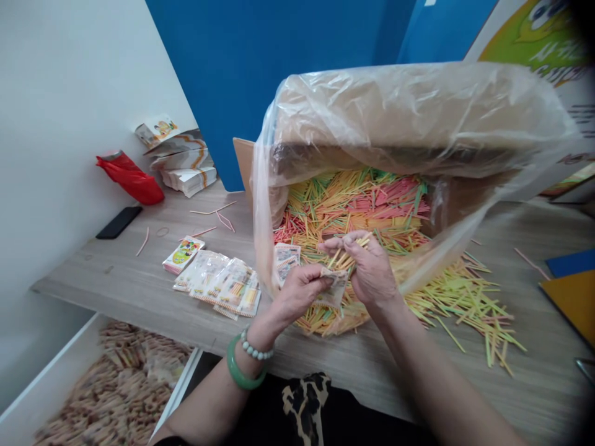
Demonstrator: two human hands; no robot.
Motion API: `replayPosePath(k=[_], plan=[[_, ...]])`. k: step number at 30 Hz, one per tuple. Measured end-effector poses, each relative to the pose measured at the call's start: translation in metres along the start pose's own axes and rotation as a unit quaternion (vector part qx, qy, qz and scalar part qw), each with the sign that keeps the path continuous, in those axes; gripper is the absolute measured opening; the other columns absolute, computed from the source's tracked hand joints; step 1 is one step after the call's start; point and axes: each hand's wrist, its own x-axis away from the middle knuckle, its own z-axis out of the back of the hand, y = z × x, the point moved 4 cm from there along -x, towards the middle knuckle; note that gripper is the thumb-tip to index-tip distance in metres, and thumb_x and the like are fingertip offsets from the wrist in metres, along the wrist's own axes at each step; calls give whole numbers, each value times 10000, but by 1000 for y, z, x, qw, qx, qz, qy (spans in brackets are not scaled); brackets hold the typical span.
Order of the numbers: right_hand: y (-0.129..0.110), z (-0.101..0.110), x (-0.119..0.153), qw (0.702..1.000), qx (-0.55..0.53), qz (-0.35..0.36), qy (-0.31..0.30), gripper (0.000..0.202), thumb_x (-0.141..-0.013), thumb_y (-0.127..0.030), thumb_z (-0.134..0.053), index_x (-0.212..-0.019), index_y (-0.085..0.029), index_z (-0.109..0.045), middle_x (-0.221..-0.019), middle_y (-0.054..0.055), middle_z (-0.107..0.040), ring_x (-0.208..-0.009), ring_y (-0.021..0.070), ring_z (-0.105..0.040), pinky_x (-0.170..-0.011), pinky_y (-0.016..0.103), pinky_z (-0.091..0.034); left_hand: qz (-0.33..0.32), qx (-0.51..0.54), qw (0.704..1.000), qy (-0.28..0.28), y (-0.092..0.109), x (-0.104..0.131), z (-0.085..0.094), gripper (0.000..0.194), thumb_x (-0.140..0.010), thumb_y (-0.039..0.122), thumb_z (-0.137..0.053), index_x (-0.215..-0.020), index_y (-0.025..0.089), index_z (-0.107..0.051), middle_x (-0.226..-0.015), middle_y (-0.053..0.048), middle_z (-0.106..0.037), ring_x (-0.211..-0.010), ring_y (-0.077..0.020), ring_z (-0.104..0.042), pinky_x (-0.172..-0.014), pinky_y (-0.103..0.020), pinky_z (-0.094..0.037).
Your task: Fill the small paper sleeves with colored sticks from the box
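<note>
My left hand (305,290) pinches a small clear printed packet (335,290) by its edge. My right hand (372,266) is closed around a small bunch of thin yellow and orange straw-like sticks (344,257). The lower ends of the bunch are at the packet's top edge; whether they are inside I cannot tell. Both hands are over the front of a plastic-lined box (413,118) lying open towards me. A heap of loose sticks (357,210) in yellow, green, orange and pink fills it. Some printed packets (287,260) lie just behind my left hand.
Several flat packets (223,282) and a card stack (183,253) lie left on the table. Loose sticks (478,303) spill out to the right. A black phone (119,223), red bag (130,176) and folded cartons (183,161) stand further left. Below, a drawer (121,384) holds many filled packets.
</note>
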Motion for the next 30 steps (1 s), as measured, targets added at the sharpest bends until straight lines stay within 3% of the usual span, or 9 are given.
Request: replayPosePath(k=[3, 5, 10, 13, 16, 19, 23, 26, 30], plan=[[11, 1, 2, 999, -14, -41, -11, 264, -826, -349, -766, -852, -233, -530, -1168, 45, -760, -868, 211, -783, -732, 370, -647, -29, -39, 999, 4, 6, 0, 1, 265, -858, 321, -595, -638, 177, -560, -676, 13, -497, -700, -144, -436, -671, -273, -350], [16, 2, 2, 999, -18, -51, -9, 271, -823, -356, -761, -856, -241, -518, -1254, 38, -725, -857, 212, -784, -705, 378, -652, -50, -75, 996, -3, 9, -2, 2, 262, -870, 308, -581, -641, 182, -563, -686, 4, -521, -714, -152, -460, -689, -278, -356], [20, 4, 0, 997, -32, -70, 25, 292, -782, -319, -770, -899, -257, -509, -949, 4, -778, -720, 188, -754, -631, 335, -617, -72, -92, 993, 7, 8, -3, 2, 273, -867, 257, -584, -608, 183, -538, -676, 6, -515, -693, -143, -452, -693, -271, -369], [15, 8, -4, 999, 3, -2, 50, 309, -790, -301, -747, -1006, -275, -527, -741, -51, -730, -649, 164, -699, -646, 310, -572, -27, -25, 998, 48, 0, -2, 7, 220, -844, 250, -619, -641, 170, -602, -684, 10, -536, -695, -134, -468, -688, -264, -383], [20, 17, -9, 988, 130, 61, 53, 165, -787, -315, -707, -900, -247, -609, -726, -40, -701, -713, 159, -658, -762, 320, -527, 27, 80, 993, 88, -9, 2, 15, 171, -809, 307, -695, -737, 152, -694, -722, -2, -609, -721, -140, -526, -725, -277, -430], [43, 28, -12, 964, 266, 23, 18, 119, -734, -336, -683, -712, -225, -645, -703, -24, -656, -718, 171, -584, -721, 306, -468, 52, 150, 983, 95, -15, 4, 19, 225, -769, 365, -760, -799, 142, -747, -758, -18, -657, -753, -153, -561, -752, -296, -466], [62, 38, -12, 951, 311, -6, -1, 151, -758, -384, -641, -724, -238, -655, -685, -28, -628, -663, 176, -542, -638, 297, -415, 59, 170, 980, 81, -18, 6, 17, 288, -747, 415, -785, -841, 142, -774, -794, -31, -680, -755, -161, -567, -748, -311, -475], [53, 38, -13, 950, 313, 13, 7, 141, -775, -377, -641, -728, -244, -639, -665, -26, -643, -654, 180, -562, -649, 308, -433, 71, 128, 986, 83, -18, 10, 17, 250, -804, 395, -728, -823, 148, -763, -748, -15, -644, -726, -154, -536, -713, -299, -445], [17, 30, -14, 972, 218, 64, 58, 147, -843, -367, -660, -799, -236, -610, -691, -18, -705, -720, 177, -645, -834, 363, -493, 40, 8, 995, 96, -13, 13, 21, 226, -857, 306, -648, -686, 165, -695, -663, 14, -542, -708, -142, -460, -680, -282, -379]])
